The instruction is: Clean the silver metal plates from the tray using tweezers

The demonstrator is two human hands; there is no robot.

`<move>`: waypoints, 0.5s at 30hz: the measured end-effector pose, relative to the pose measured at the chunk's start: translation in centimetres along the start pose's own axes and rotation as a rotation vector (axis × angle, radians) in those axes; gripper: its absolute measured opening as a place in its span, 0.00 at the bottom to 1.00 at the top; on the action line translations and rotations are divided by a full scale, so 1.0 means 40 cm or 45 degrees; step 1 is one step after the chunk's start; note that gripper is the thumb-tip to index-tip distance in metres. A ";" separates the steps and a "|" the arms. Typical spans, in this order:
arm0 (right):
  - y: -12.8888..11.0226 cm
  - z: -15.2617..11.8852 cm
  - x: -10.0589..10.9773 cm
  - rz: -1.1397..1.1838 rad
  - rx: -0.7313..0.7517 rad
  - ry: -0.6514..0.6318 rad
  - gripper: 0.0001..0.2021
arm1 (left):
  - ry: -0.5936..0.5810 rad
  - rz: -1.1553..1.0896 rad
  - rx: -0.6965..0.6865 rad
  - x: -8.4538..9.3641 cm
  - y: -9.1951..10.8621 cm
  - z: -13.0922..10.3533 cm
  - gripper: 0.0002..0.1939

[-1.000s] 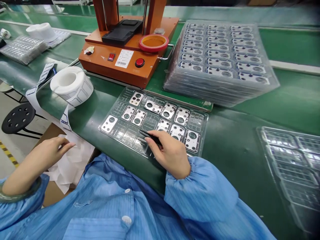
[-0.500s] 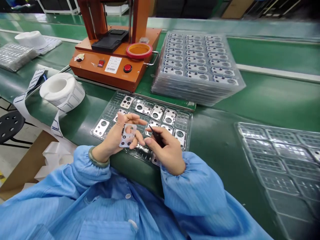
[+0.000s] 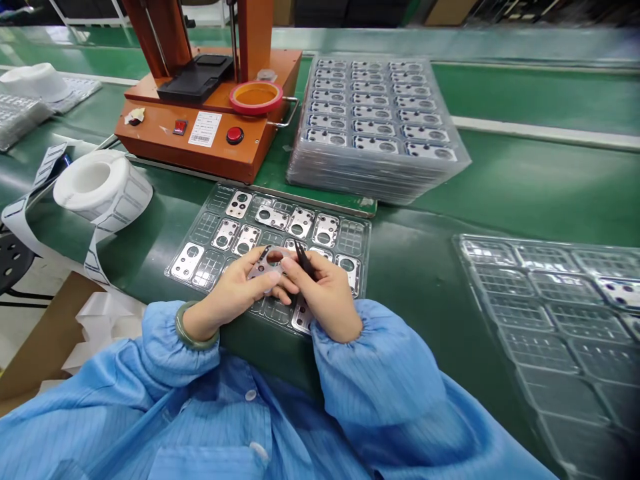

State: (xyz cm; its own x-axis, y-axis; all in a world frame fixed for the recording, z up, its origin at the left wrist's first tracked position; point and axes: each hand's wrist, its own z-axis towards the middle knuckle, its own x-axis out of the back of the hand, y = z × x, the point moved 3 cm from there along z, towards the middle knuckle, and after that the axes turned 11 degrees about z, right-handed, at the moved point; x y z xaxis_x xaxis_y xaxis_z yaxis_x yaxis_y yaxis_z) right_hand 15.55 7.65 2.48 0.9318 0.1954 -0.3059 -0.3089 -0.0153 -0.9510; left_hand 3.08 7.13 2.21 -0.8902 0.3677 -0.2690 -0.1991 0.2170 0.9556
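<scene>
My left hand [image 3: 250,280] is closed on a small metal plate [image 3: 267,260] with a large round hole, thumb on top. My right hand [image 3: 330,290] holds black tweezers [image 3: 304,260], tips pointing up, and its thumb and finger also touch the plate's right edge. Both hands are above the near part of a clear plastic tray [image 3: 207,230]. Several similar metal plates, such as one at the left [image 3: 187,261], lie in its compartments, and other compartments hold none. My fingers hide part of the held plate.
Behind the tray stand an orange press [image 3: 185,147] with a tape roll [image 3: 256,98] and a tall stack of filled trays [image 3: 375,167]. A white label roll [image 3: 95,183] is at the left, above a cardboard box [image 3: 60,327]. Another clear tray [image 3: 535,320] lies at the right.
The plate has turned in my left hand, whose fingers have closed around it. My right hand has come in to touch it, still with the tweezers. The whole view has shifted slightly.
</scene>
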 end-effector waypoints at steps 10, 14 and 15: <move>-0.030 -0.023 0.037 -0.841 0.566 0.153 0.11 | 0.156 0.264 -0.069 0.011 -0.012 -0.006 0.17; -0.036 -0.022 0.029 -1.027 0.697 0.082 0.13 | 0.174 0.318 -0.028 0.012 -0.009 -0.012 0.20; -0.035 -0.022 0.029 -1.053 0.705 0.084 0.13 | 0.187 0.334 -0.020 0.012 -0.007 -0.014 0.20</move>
State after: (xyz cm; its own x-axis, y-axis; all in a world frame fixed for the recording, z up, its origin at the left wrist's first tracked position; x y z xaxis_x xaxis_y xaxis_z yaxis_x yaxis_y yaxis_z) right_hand 17.24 7.03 3.42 0.8974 -0.1171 0.4253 0.4127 0.5636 -0.7156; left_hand 2.47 6.75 1.89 -0.9616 0.2744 0.0067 0.0404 0.1173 0.9923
